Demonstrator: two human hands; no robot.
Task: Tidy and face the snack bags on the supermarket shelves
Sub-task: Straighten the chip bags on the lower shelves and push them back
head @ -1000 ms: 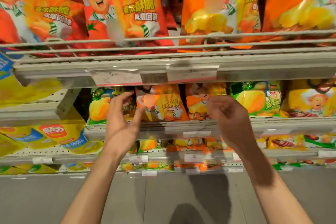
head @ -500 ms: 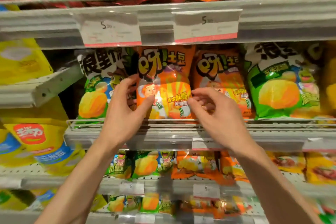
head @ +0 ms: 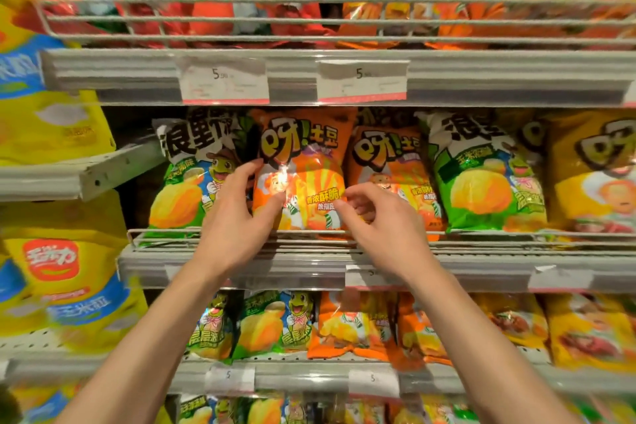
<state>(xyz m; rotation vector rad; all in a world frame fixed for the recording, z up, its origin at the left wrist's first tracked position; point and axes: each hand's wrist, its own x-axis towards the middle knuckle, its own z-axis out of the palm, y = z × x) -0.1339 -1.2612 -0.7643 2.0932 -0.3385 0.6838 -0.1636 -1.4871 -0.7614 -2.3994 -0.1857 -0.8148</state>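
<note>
Fingers (head: 256,169) of your left hand (head: 237,220) curl around the left edge of the orange potato-chip bag (head: 303,162), thumb pressing its front; your right hand (head: 375,217) pinches its right edge at 3 o'clock. That bag stands upright at the middle-shelf front, between the green corn-snack bag (head: 186,175) at 9 o'clock and a second orange bag (head: 392,162). Squeeze unevenly and you risk twisting it or toppling it over the wire rail (head: 516,232). Compared with half a second ago, your grip is unchanged; your view has tilted upward.
</note>
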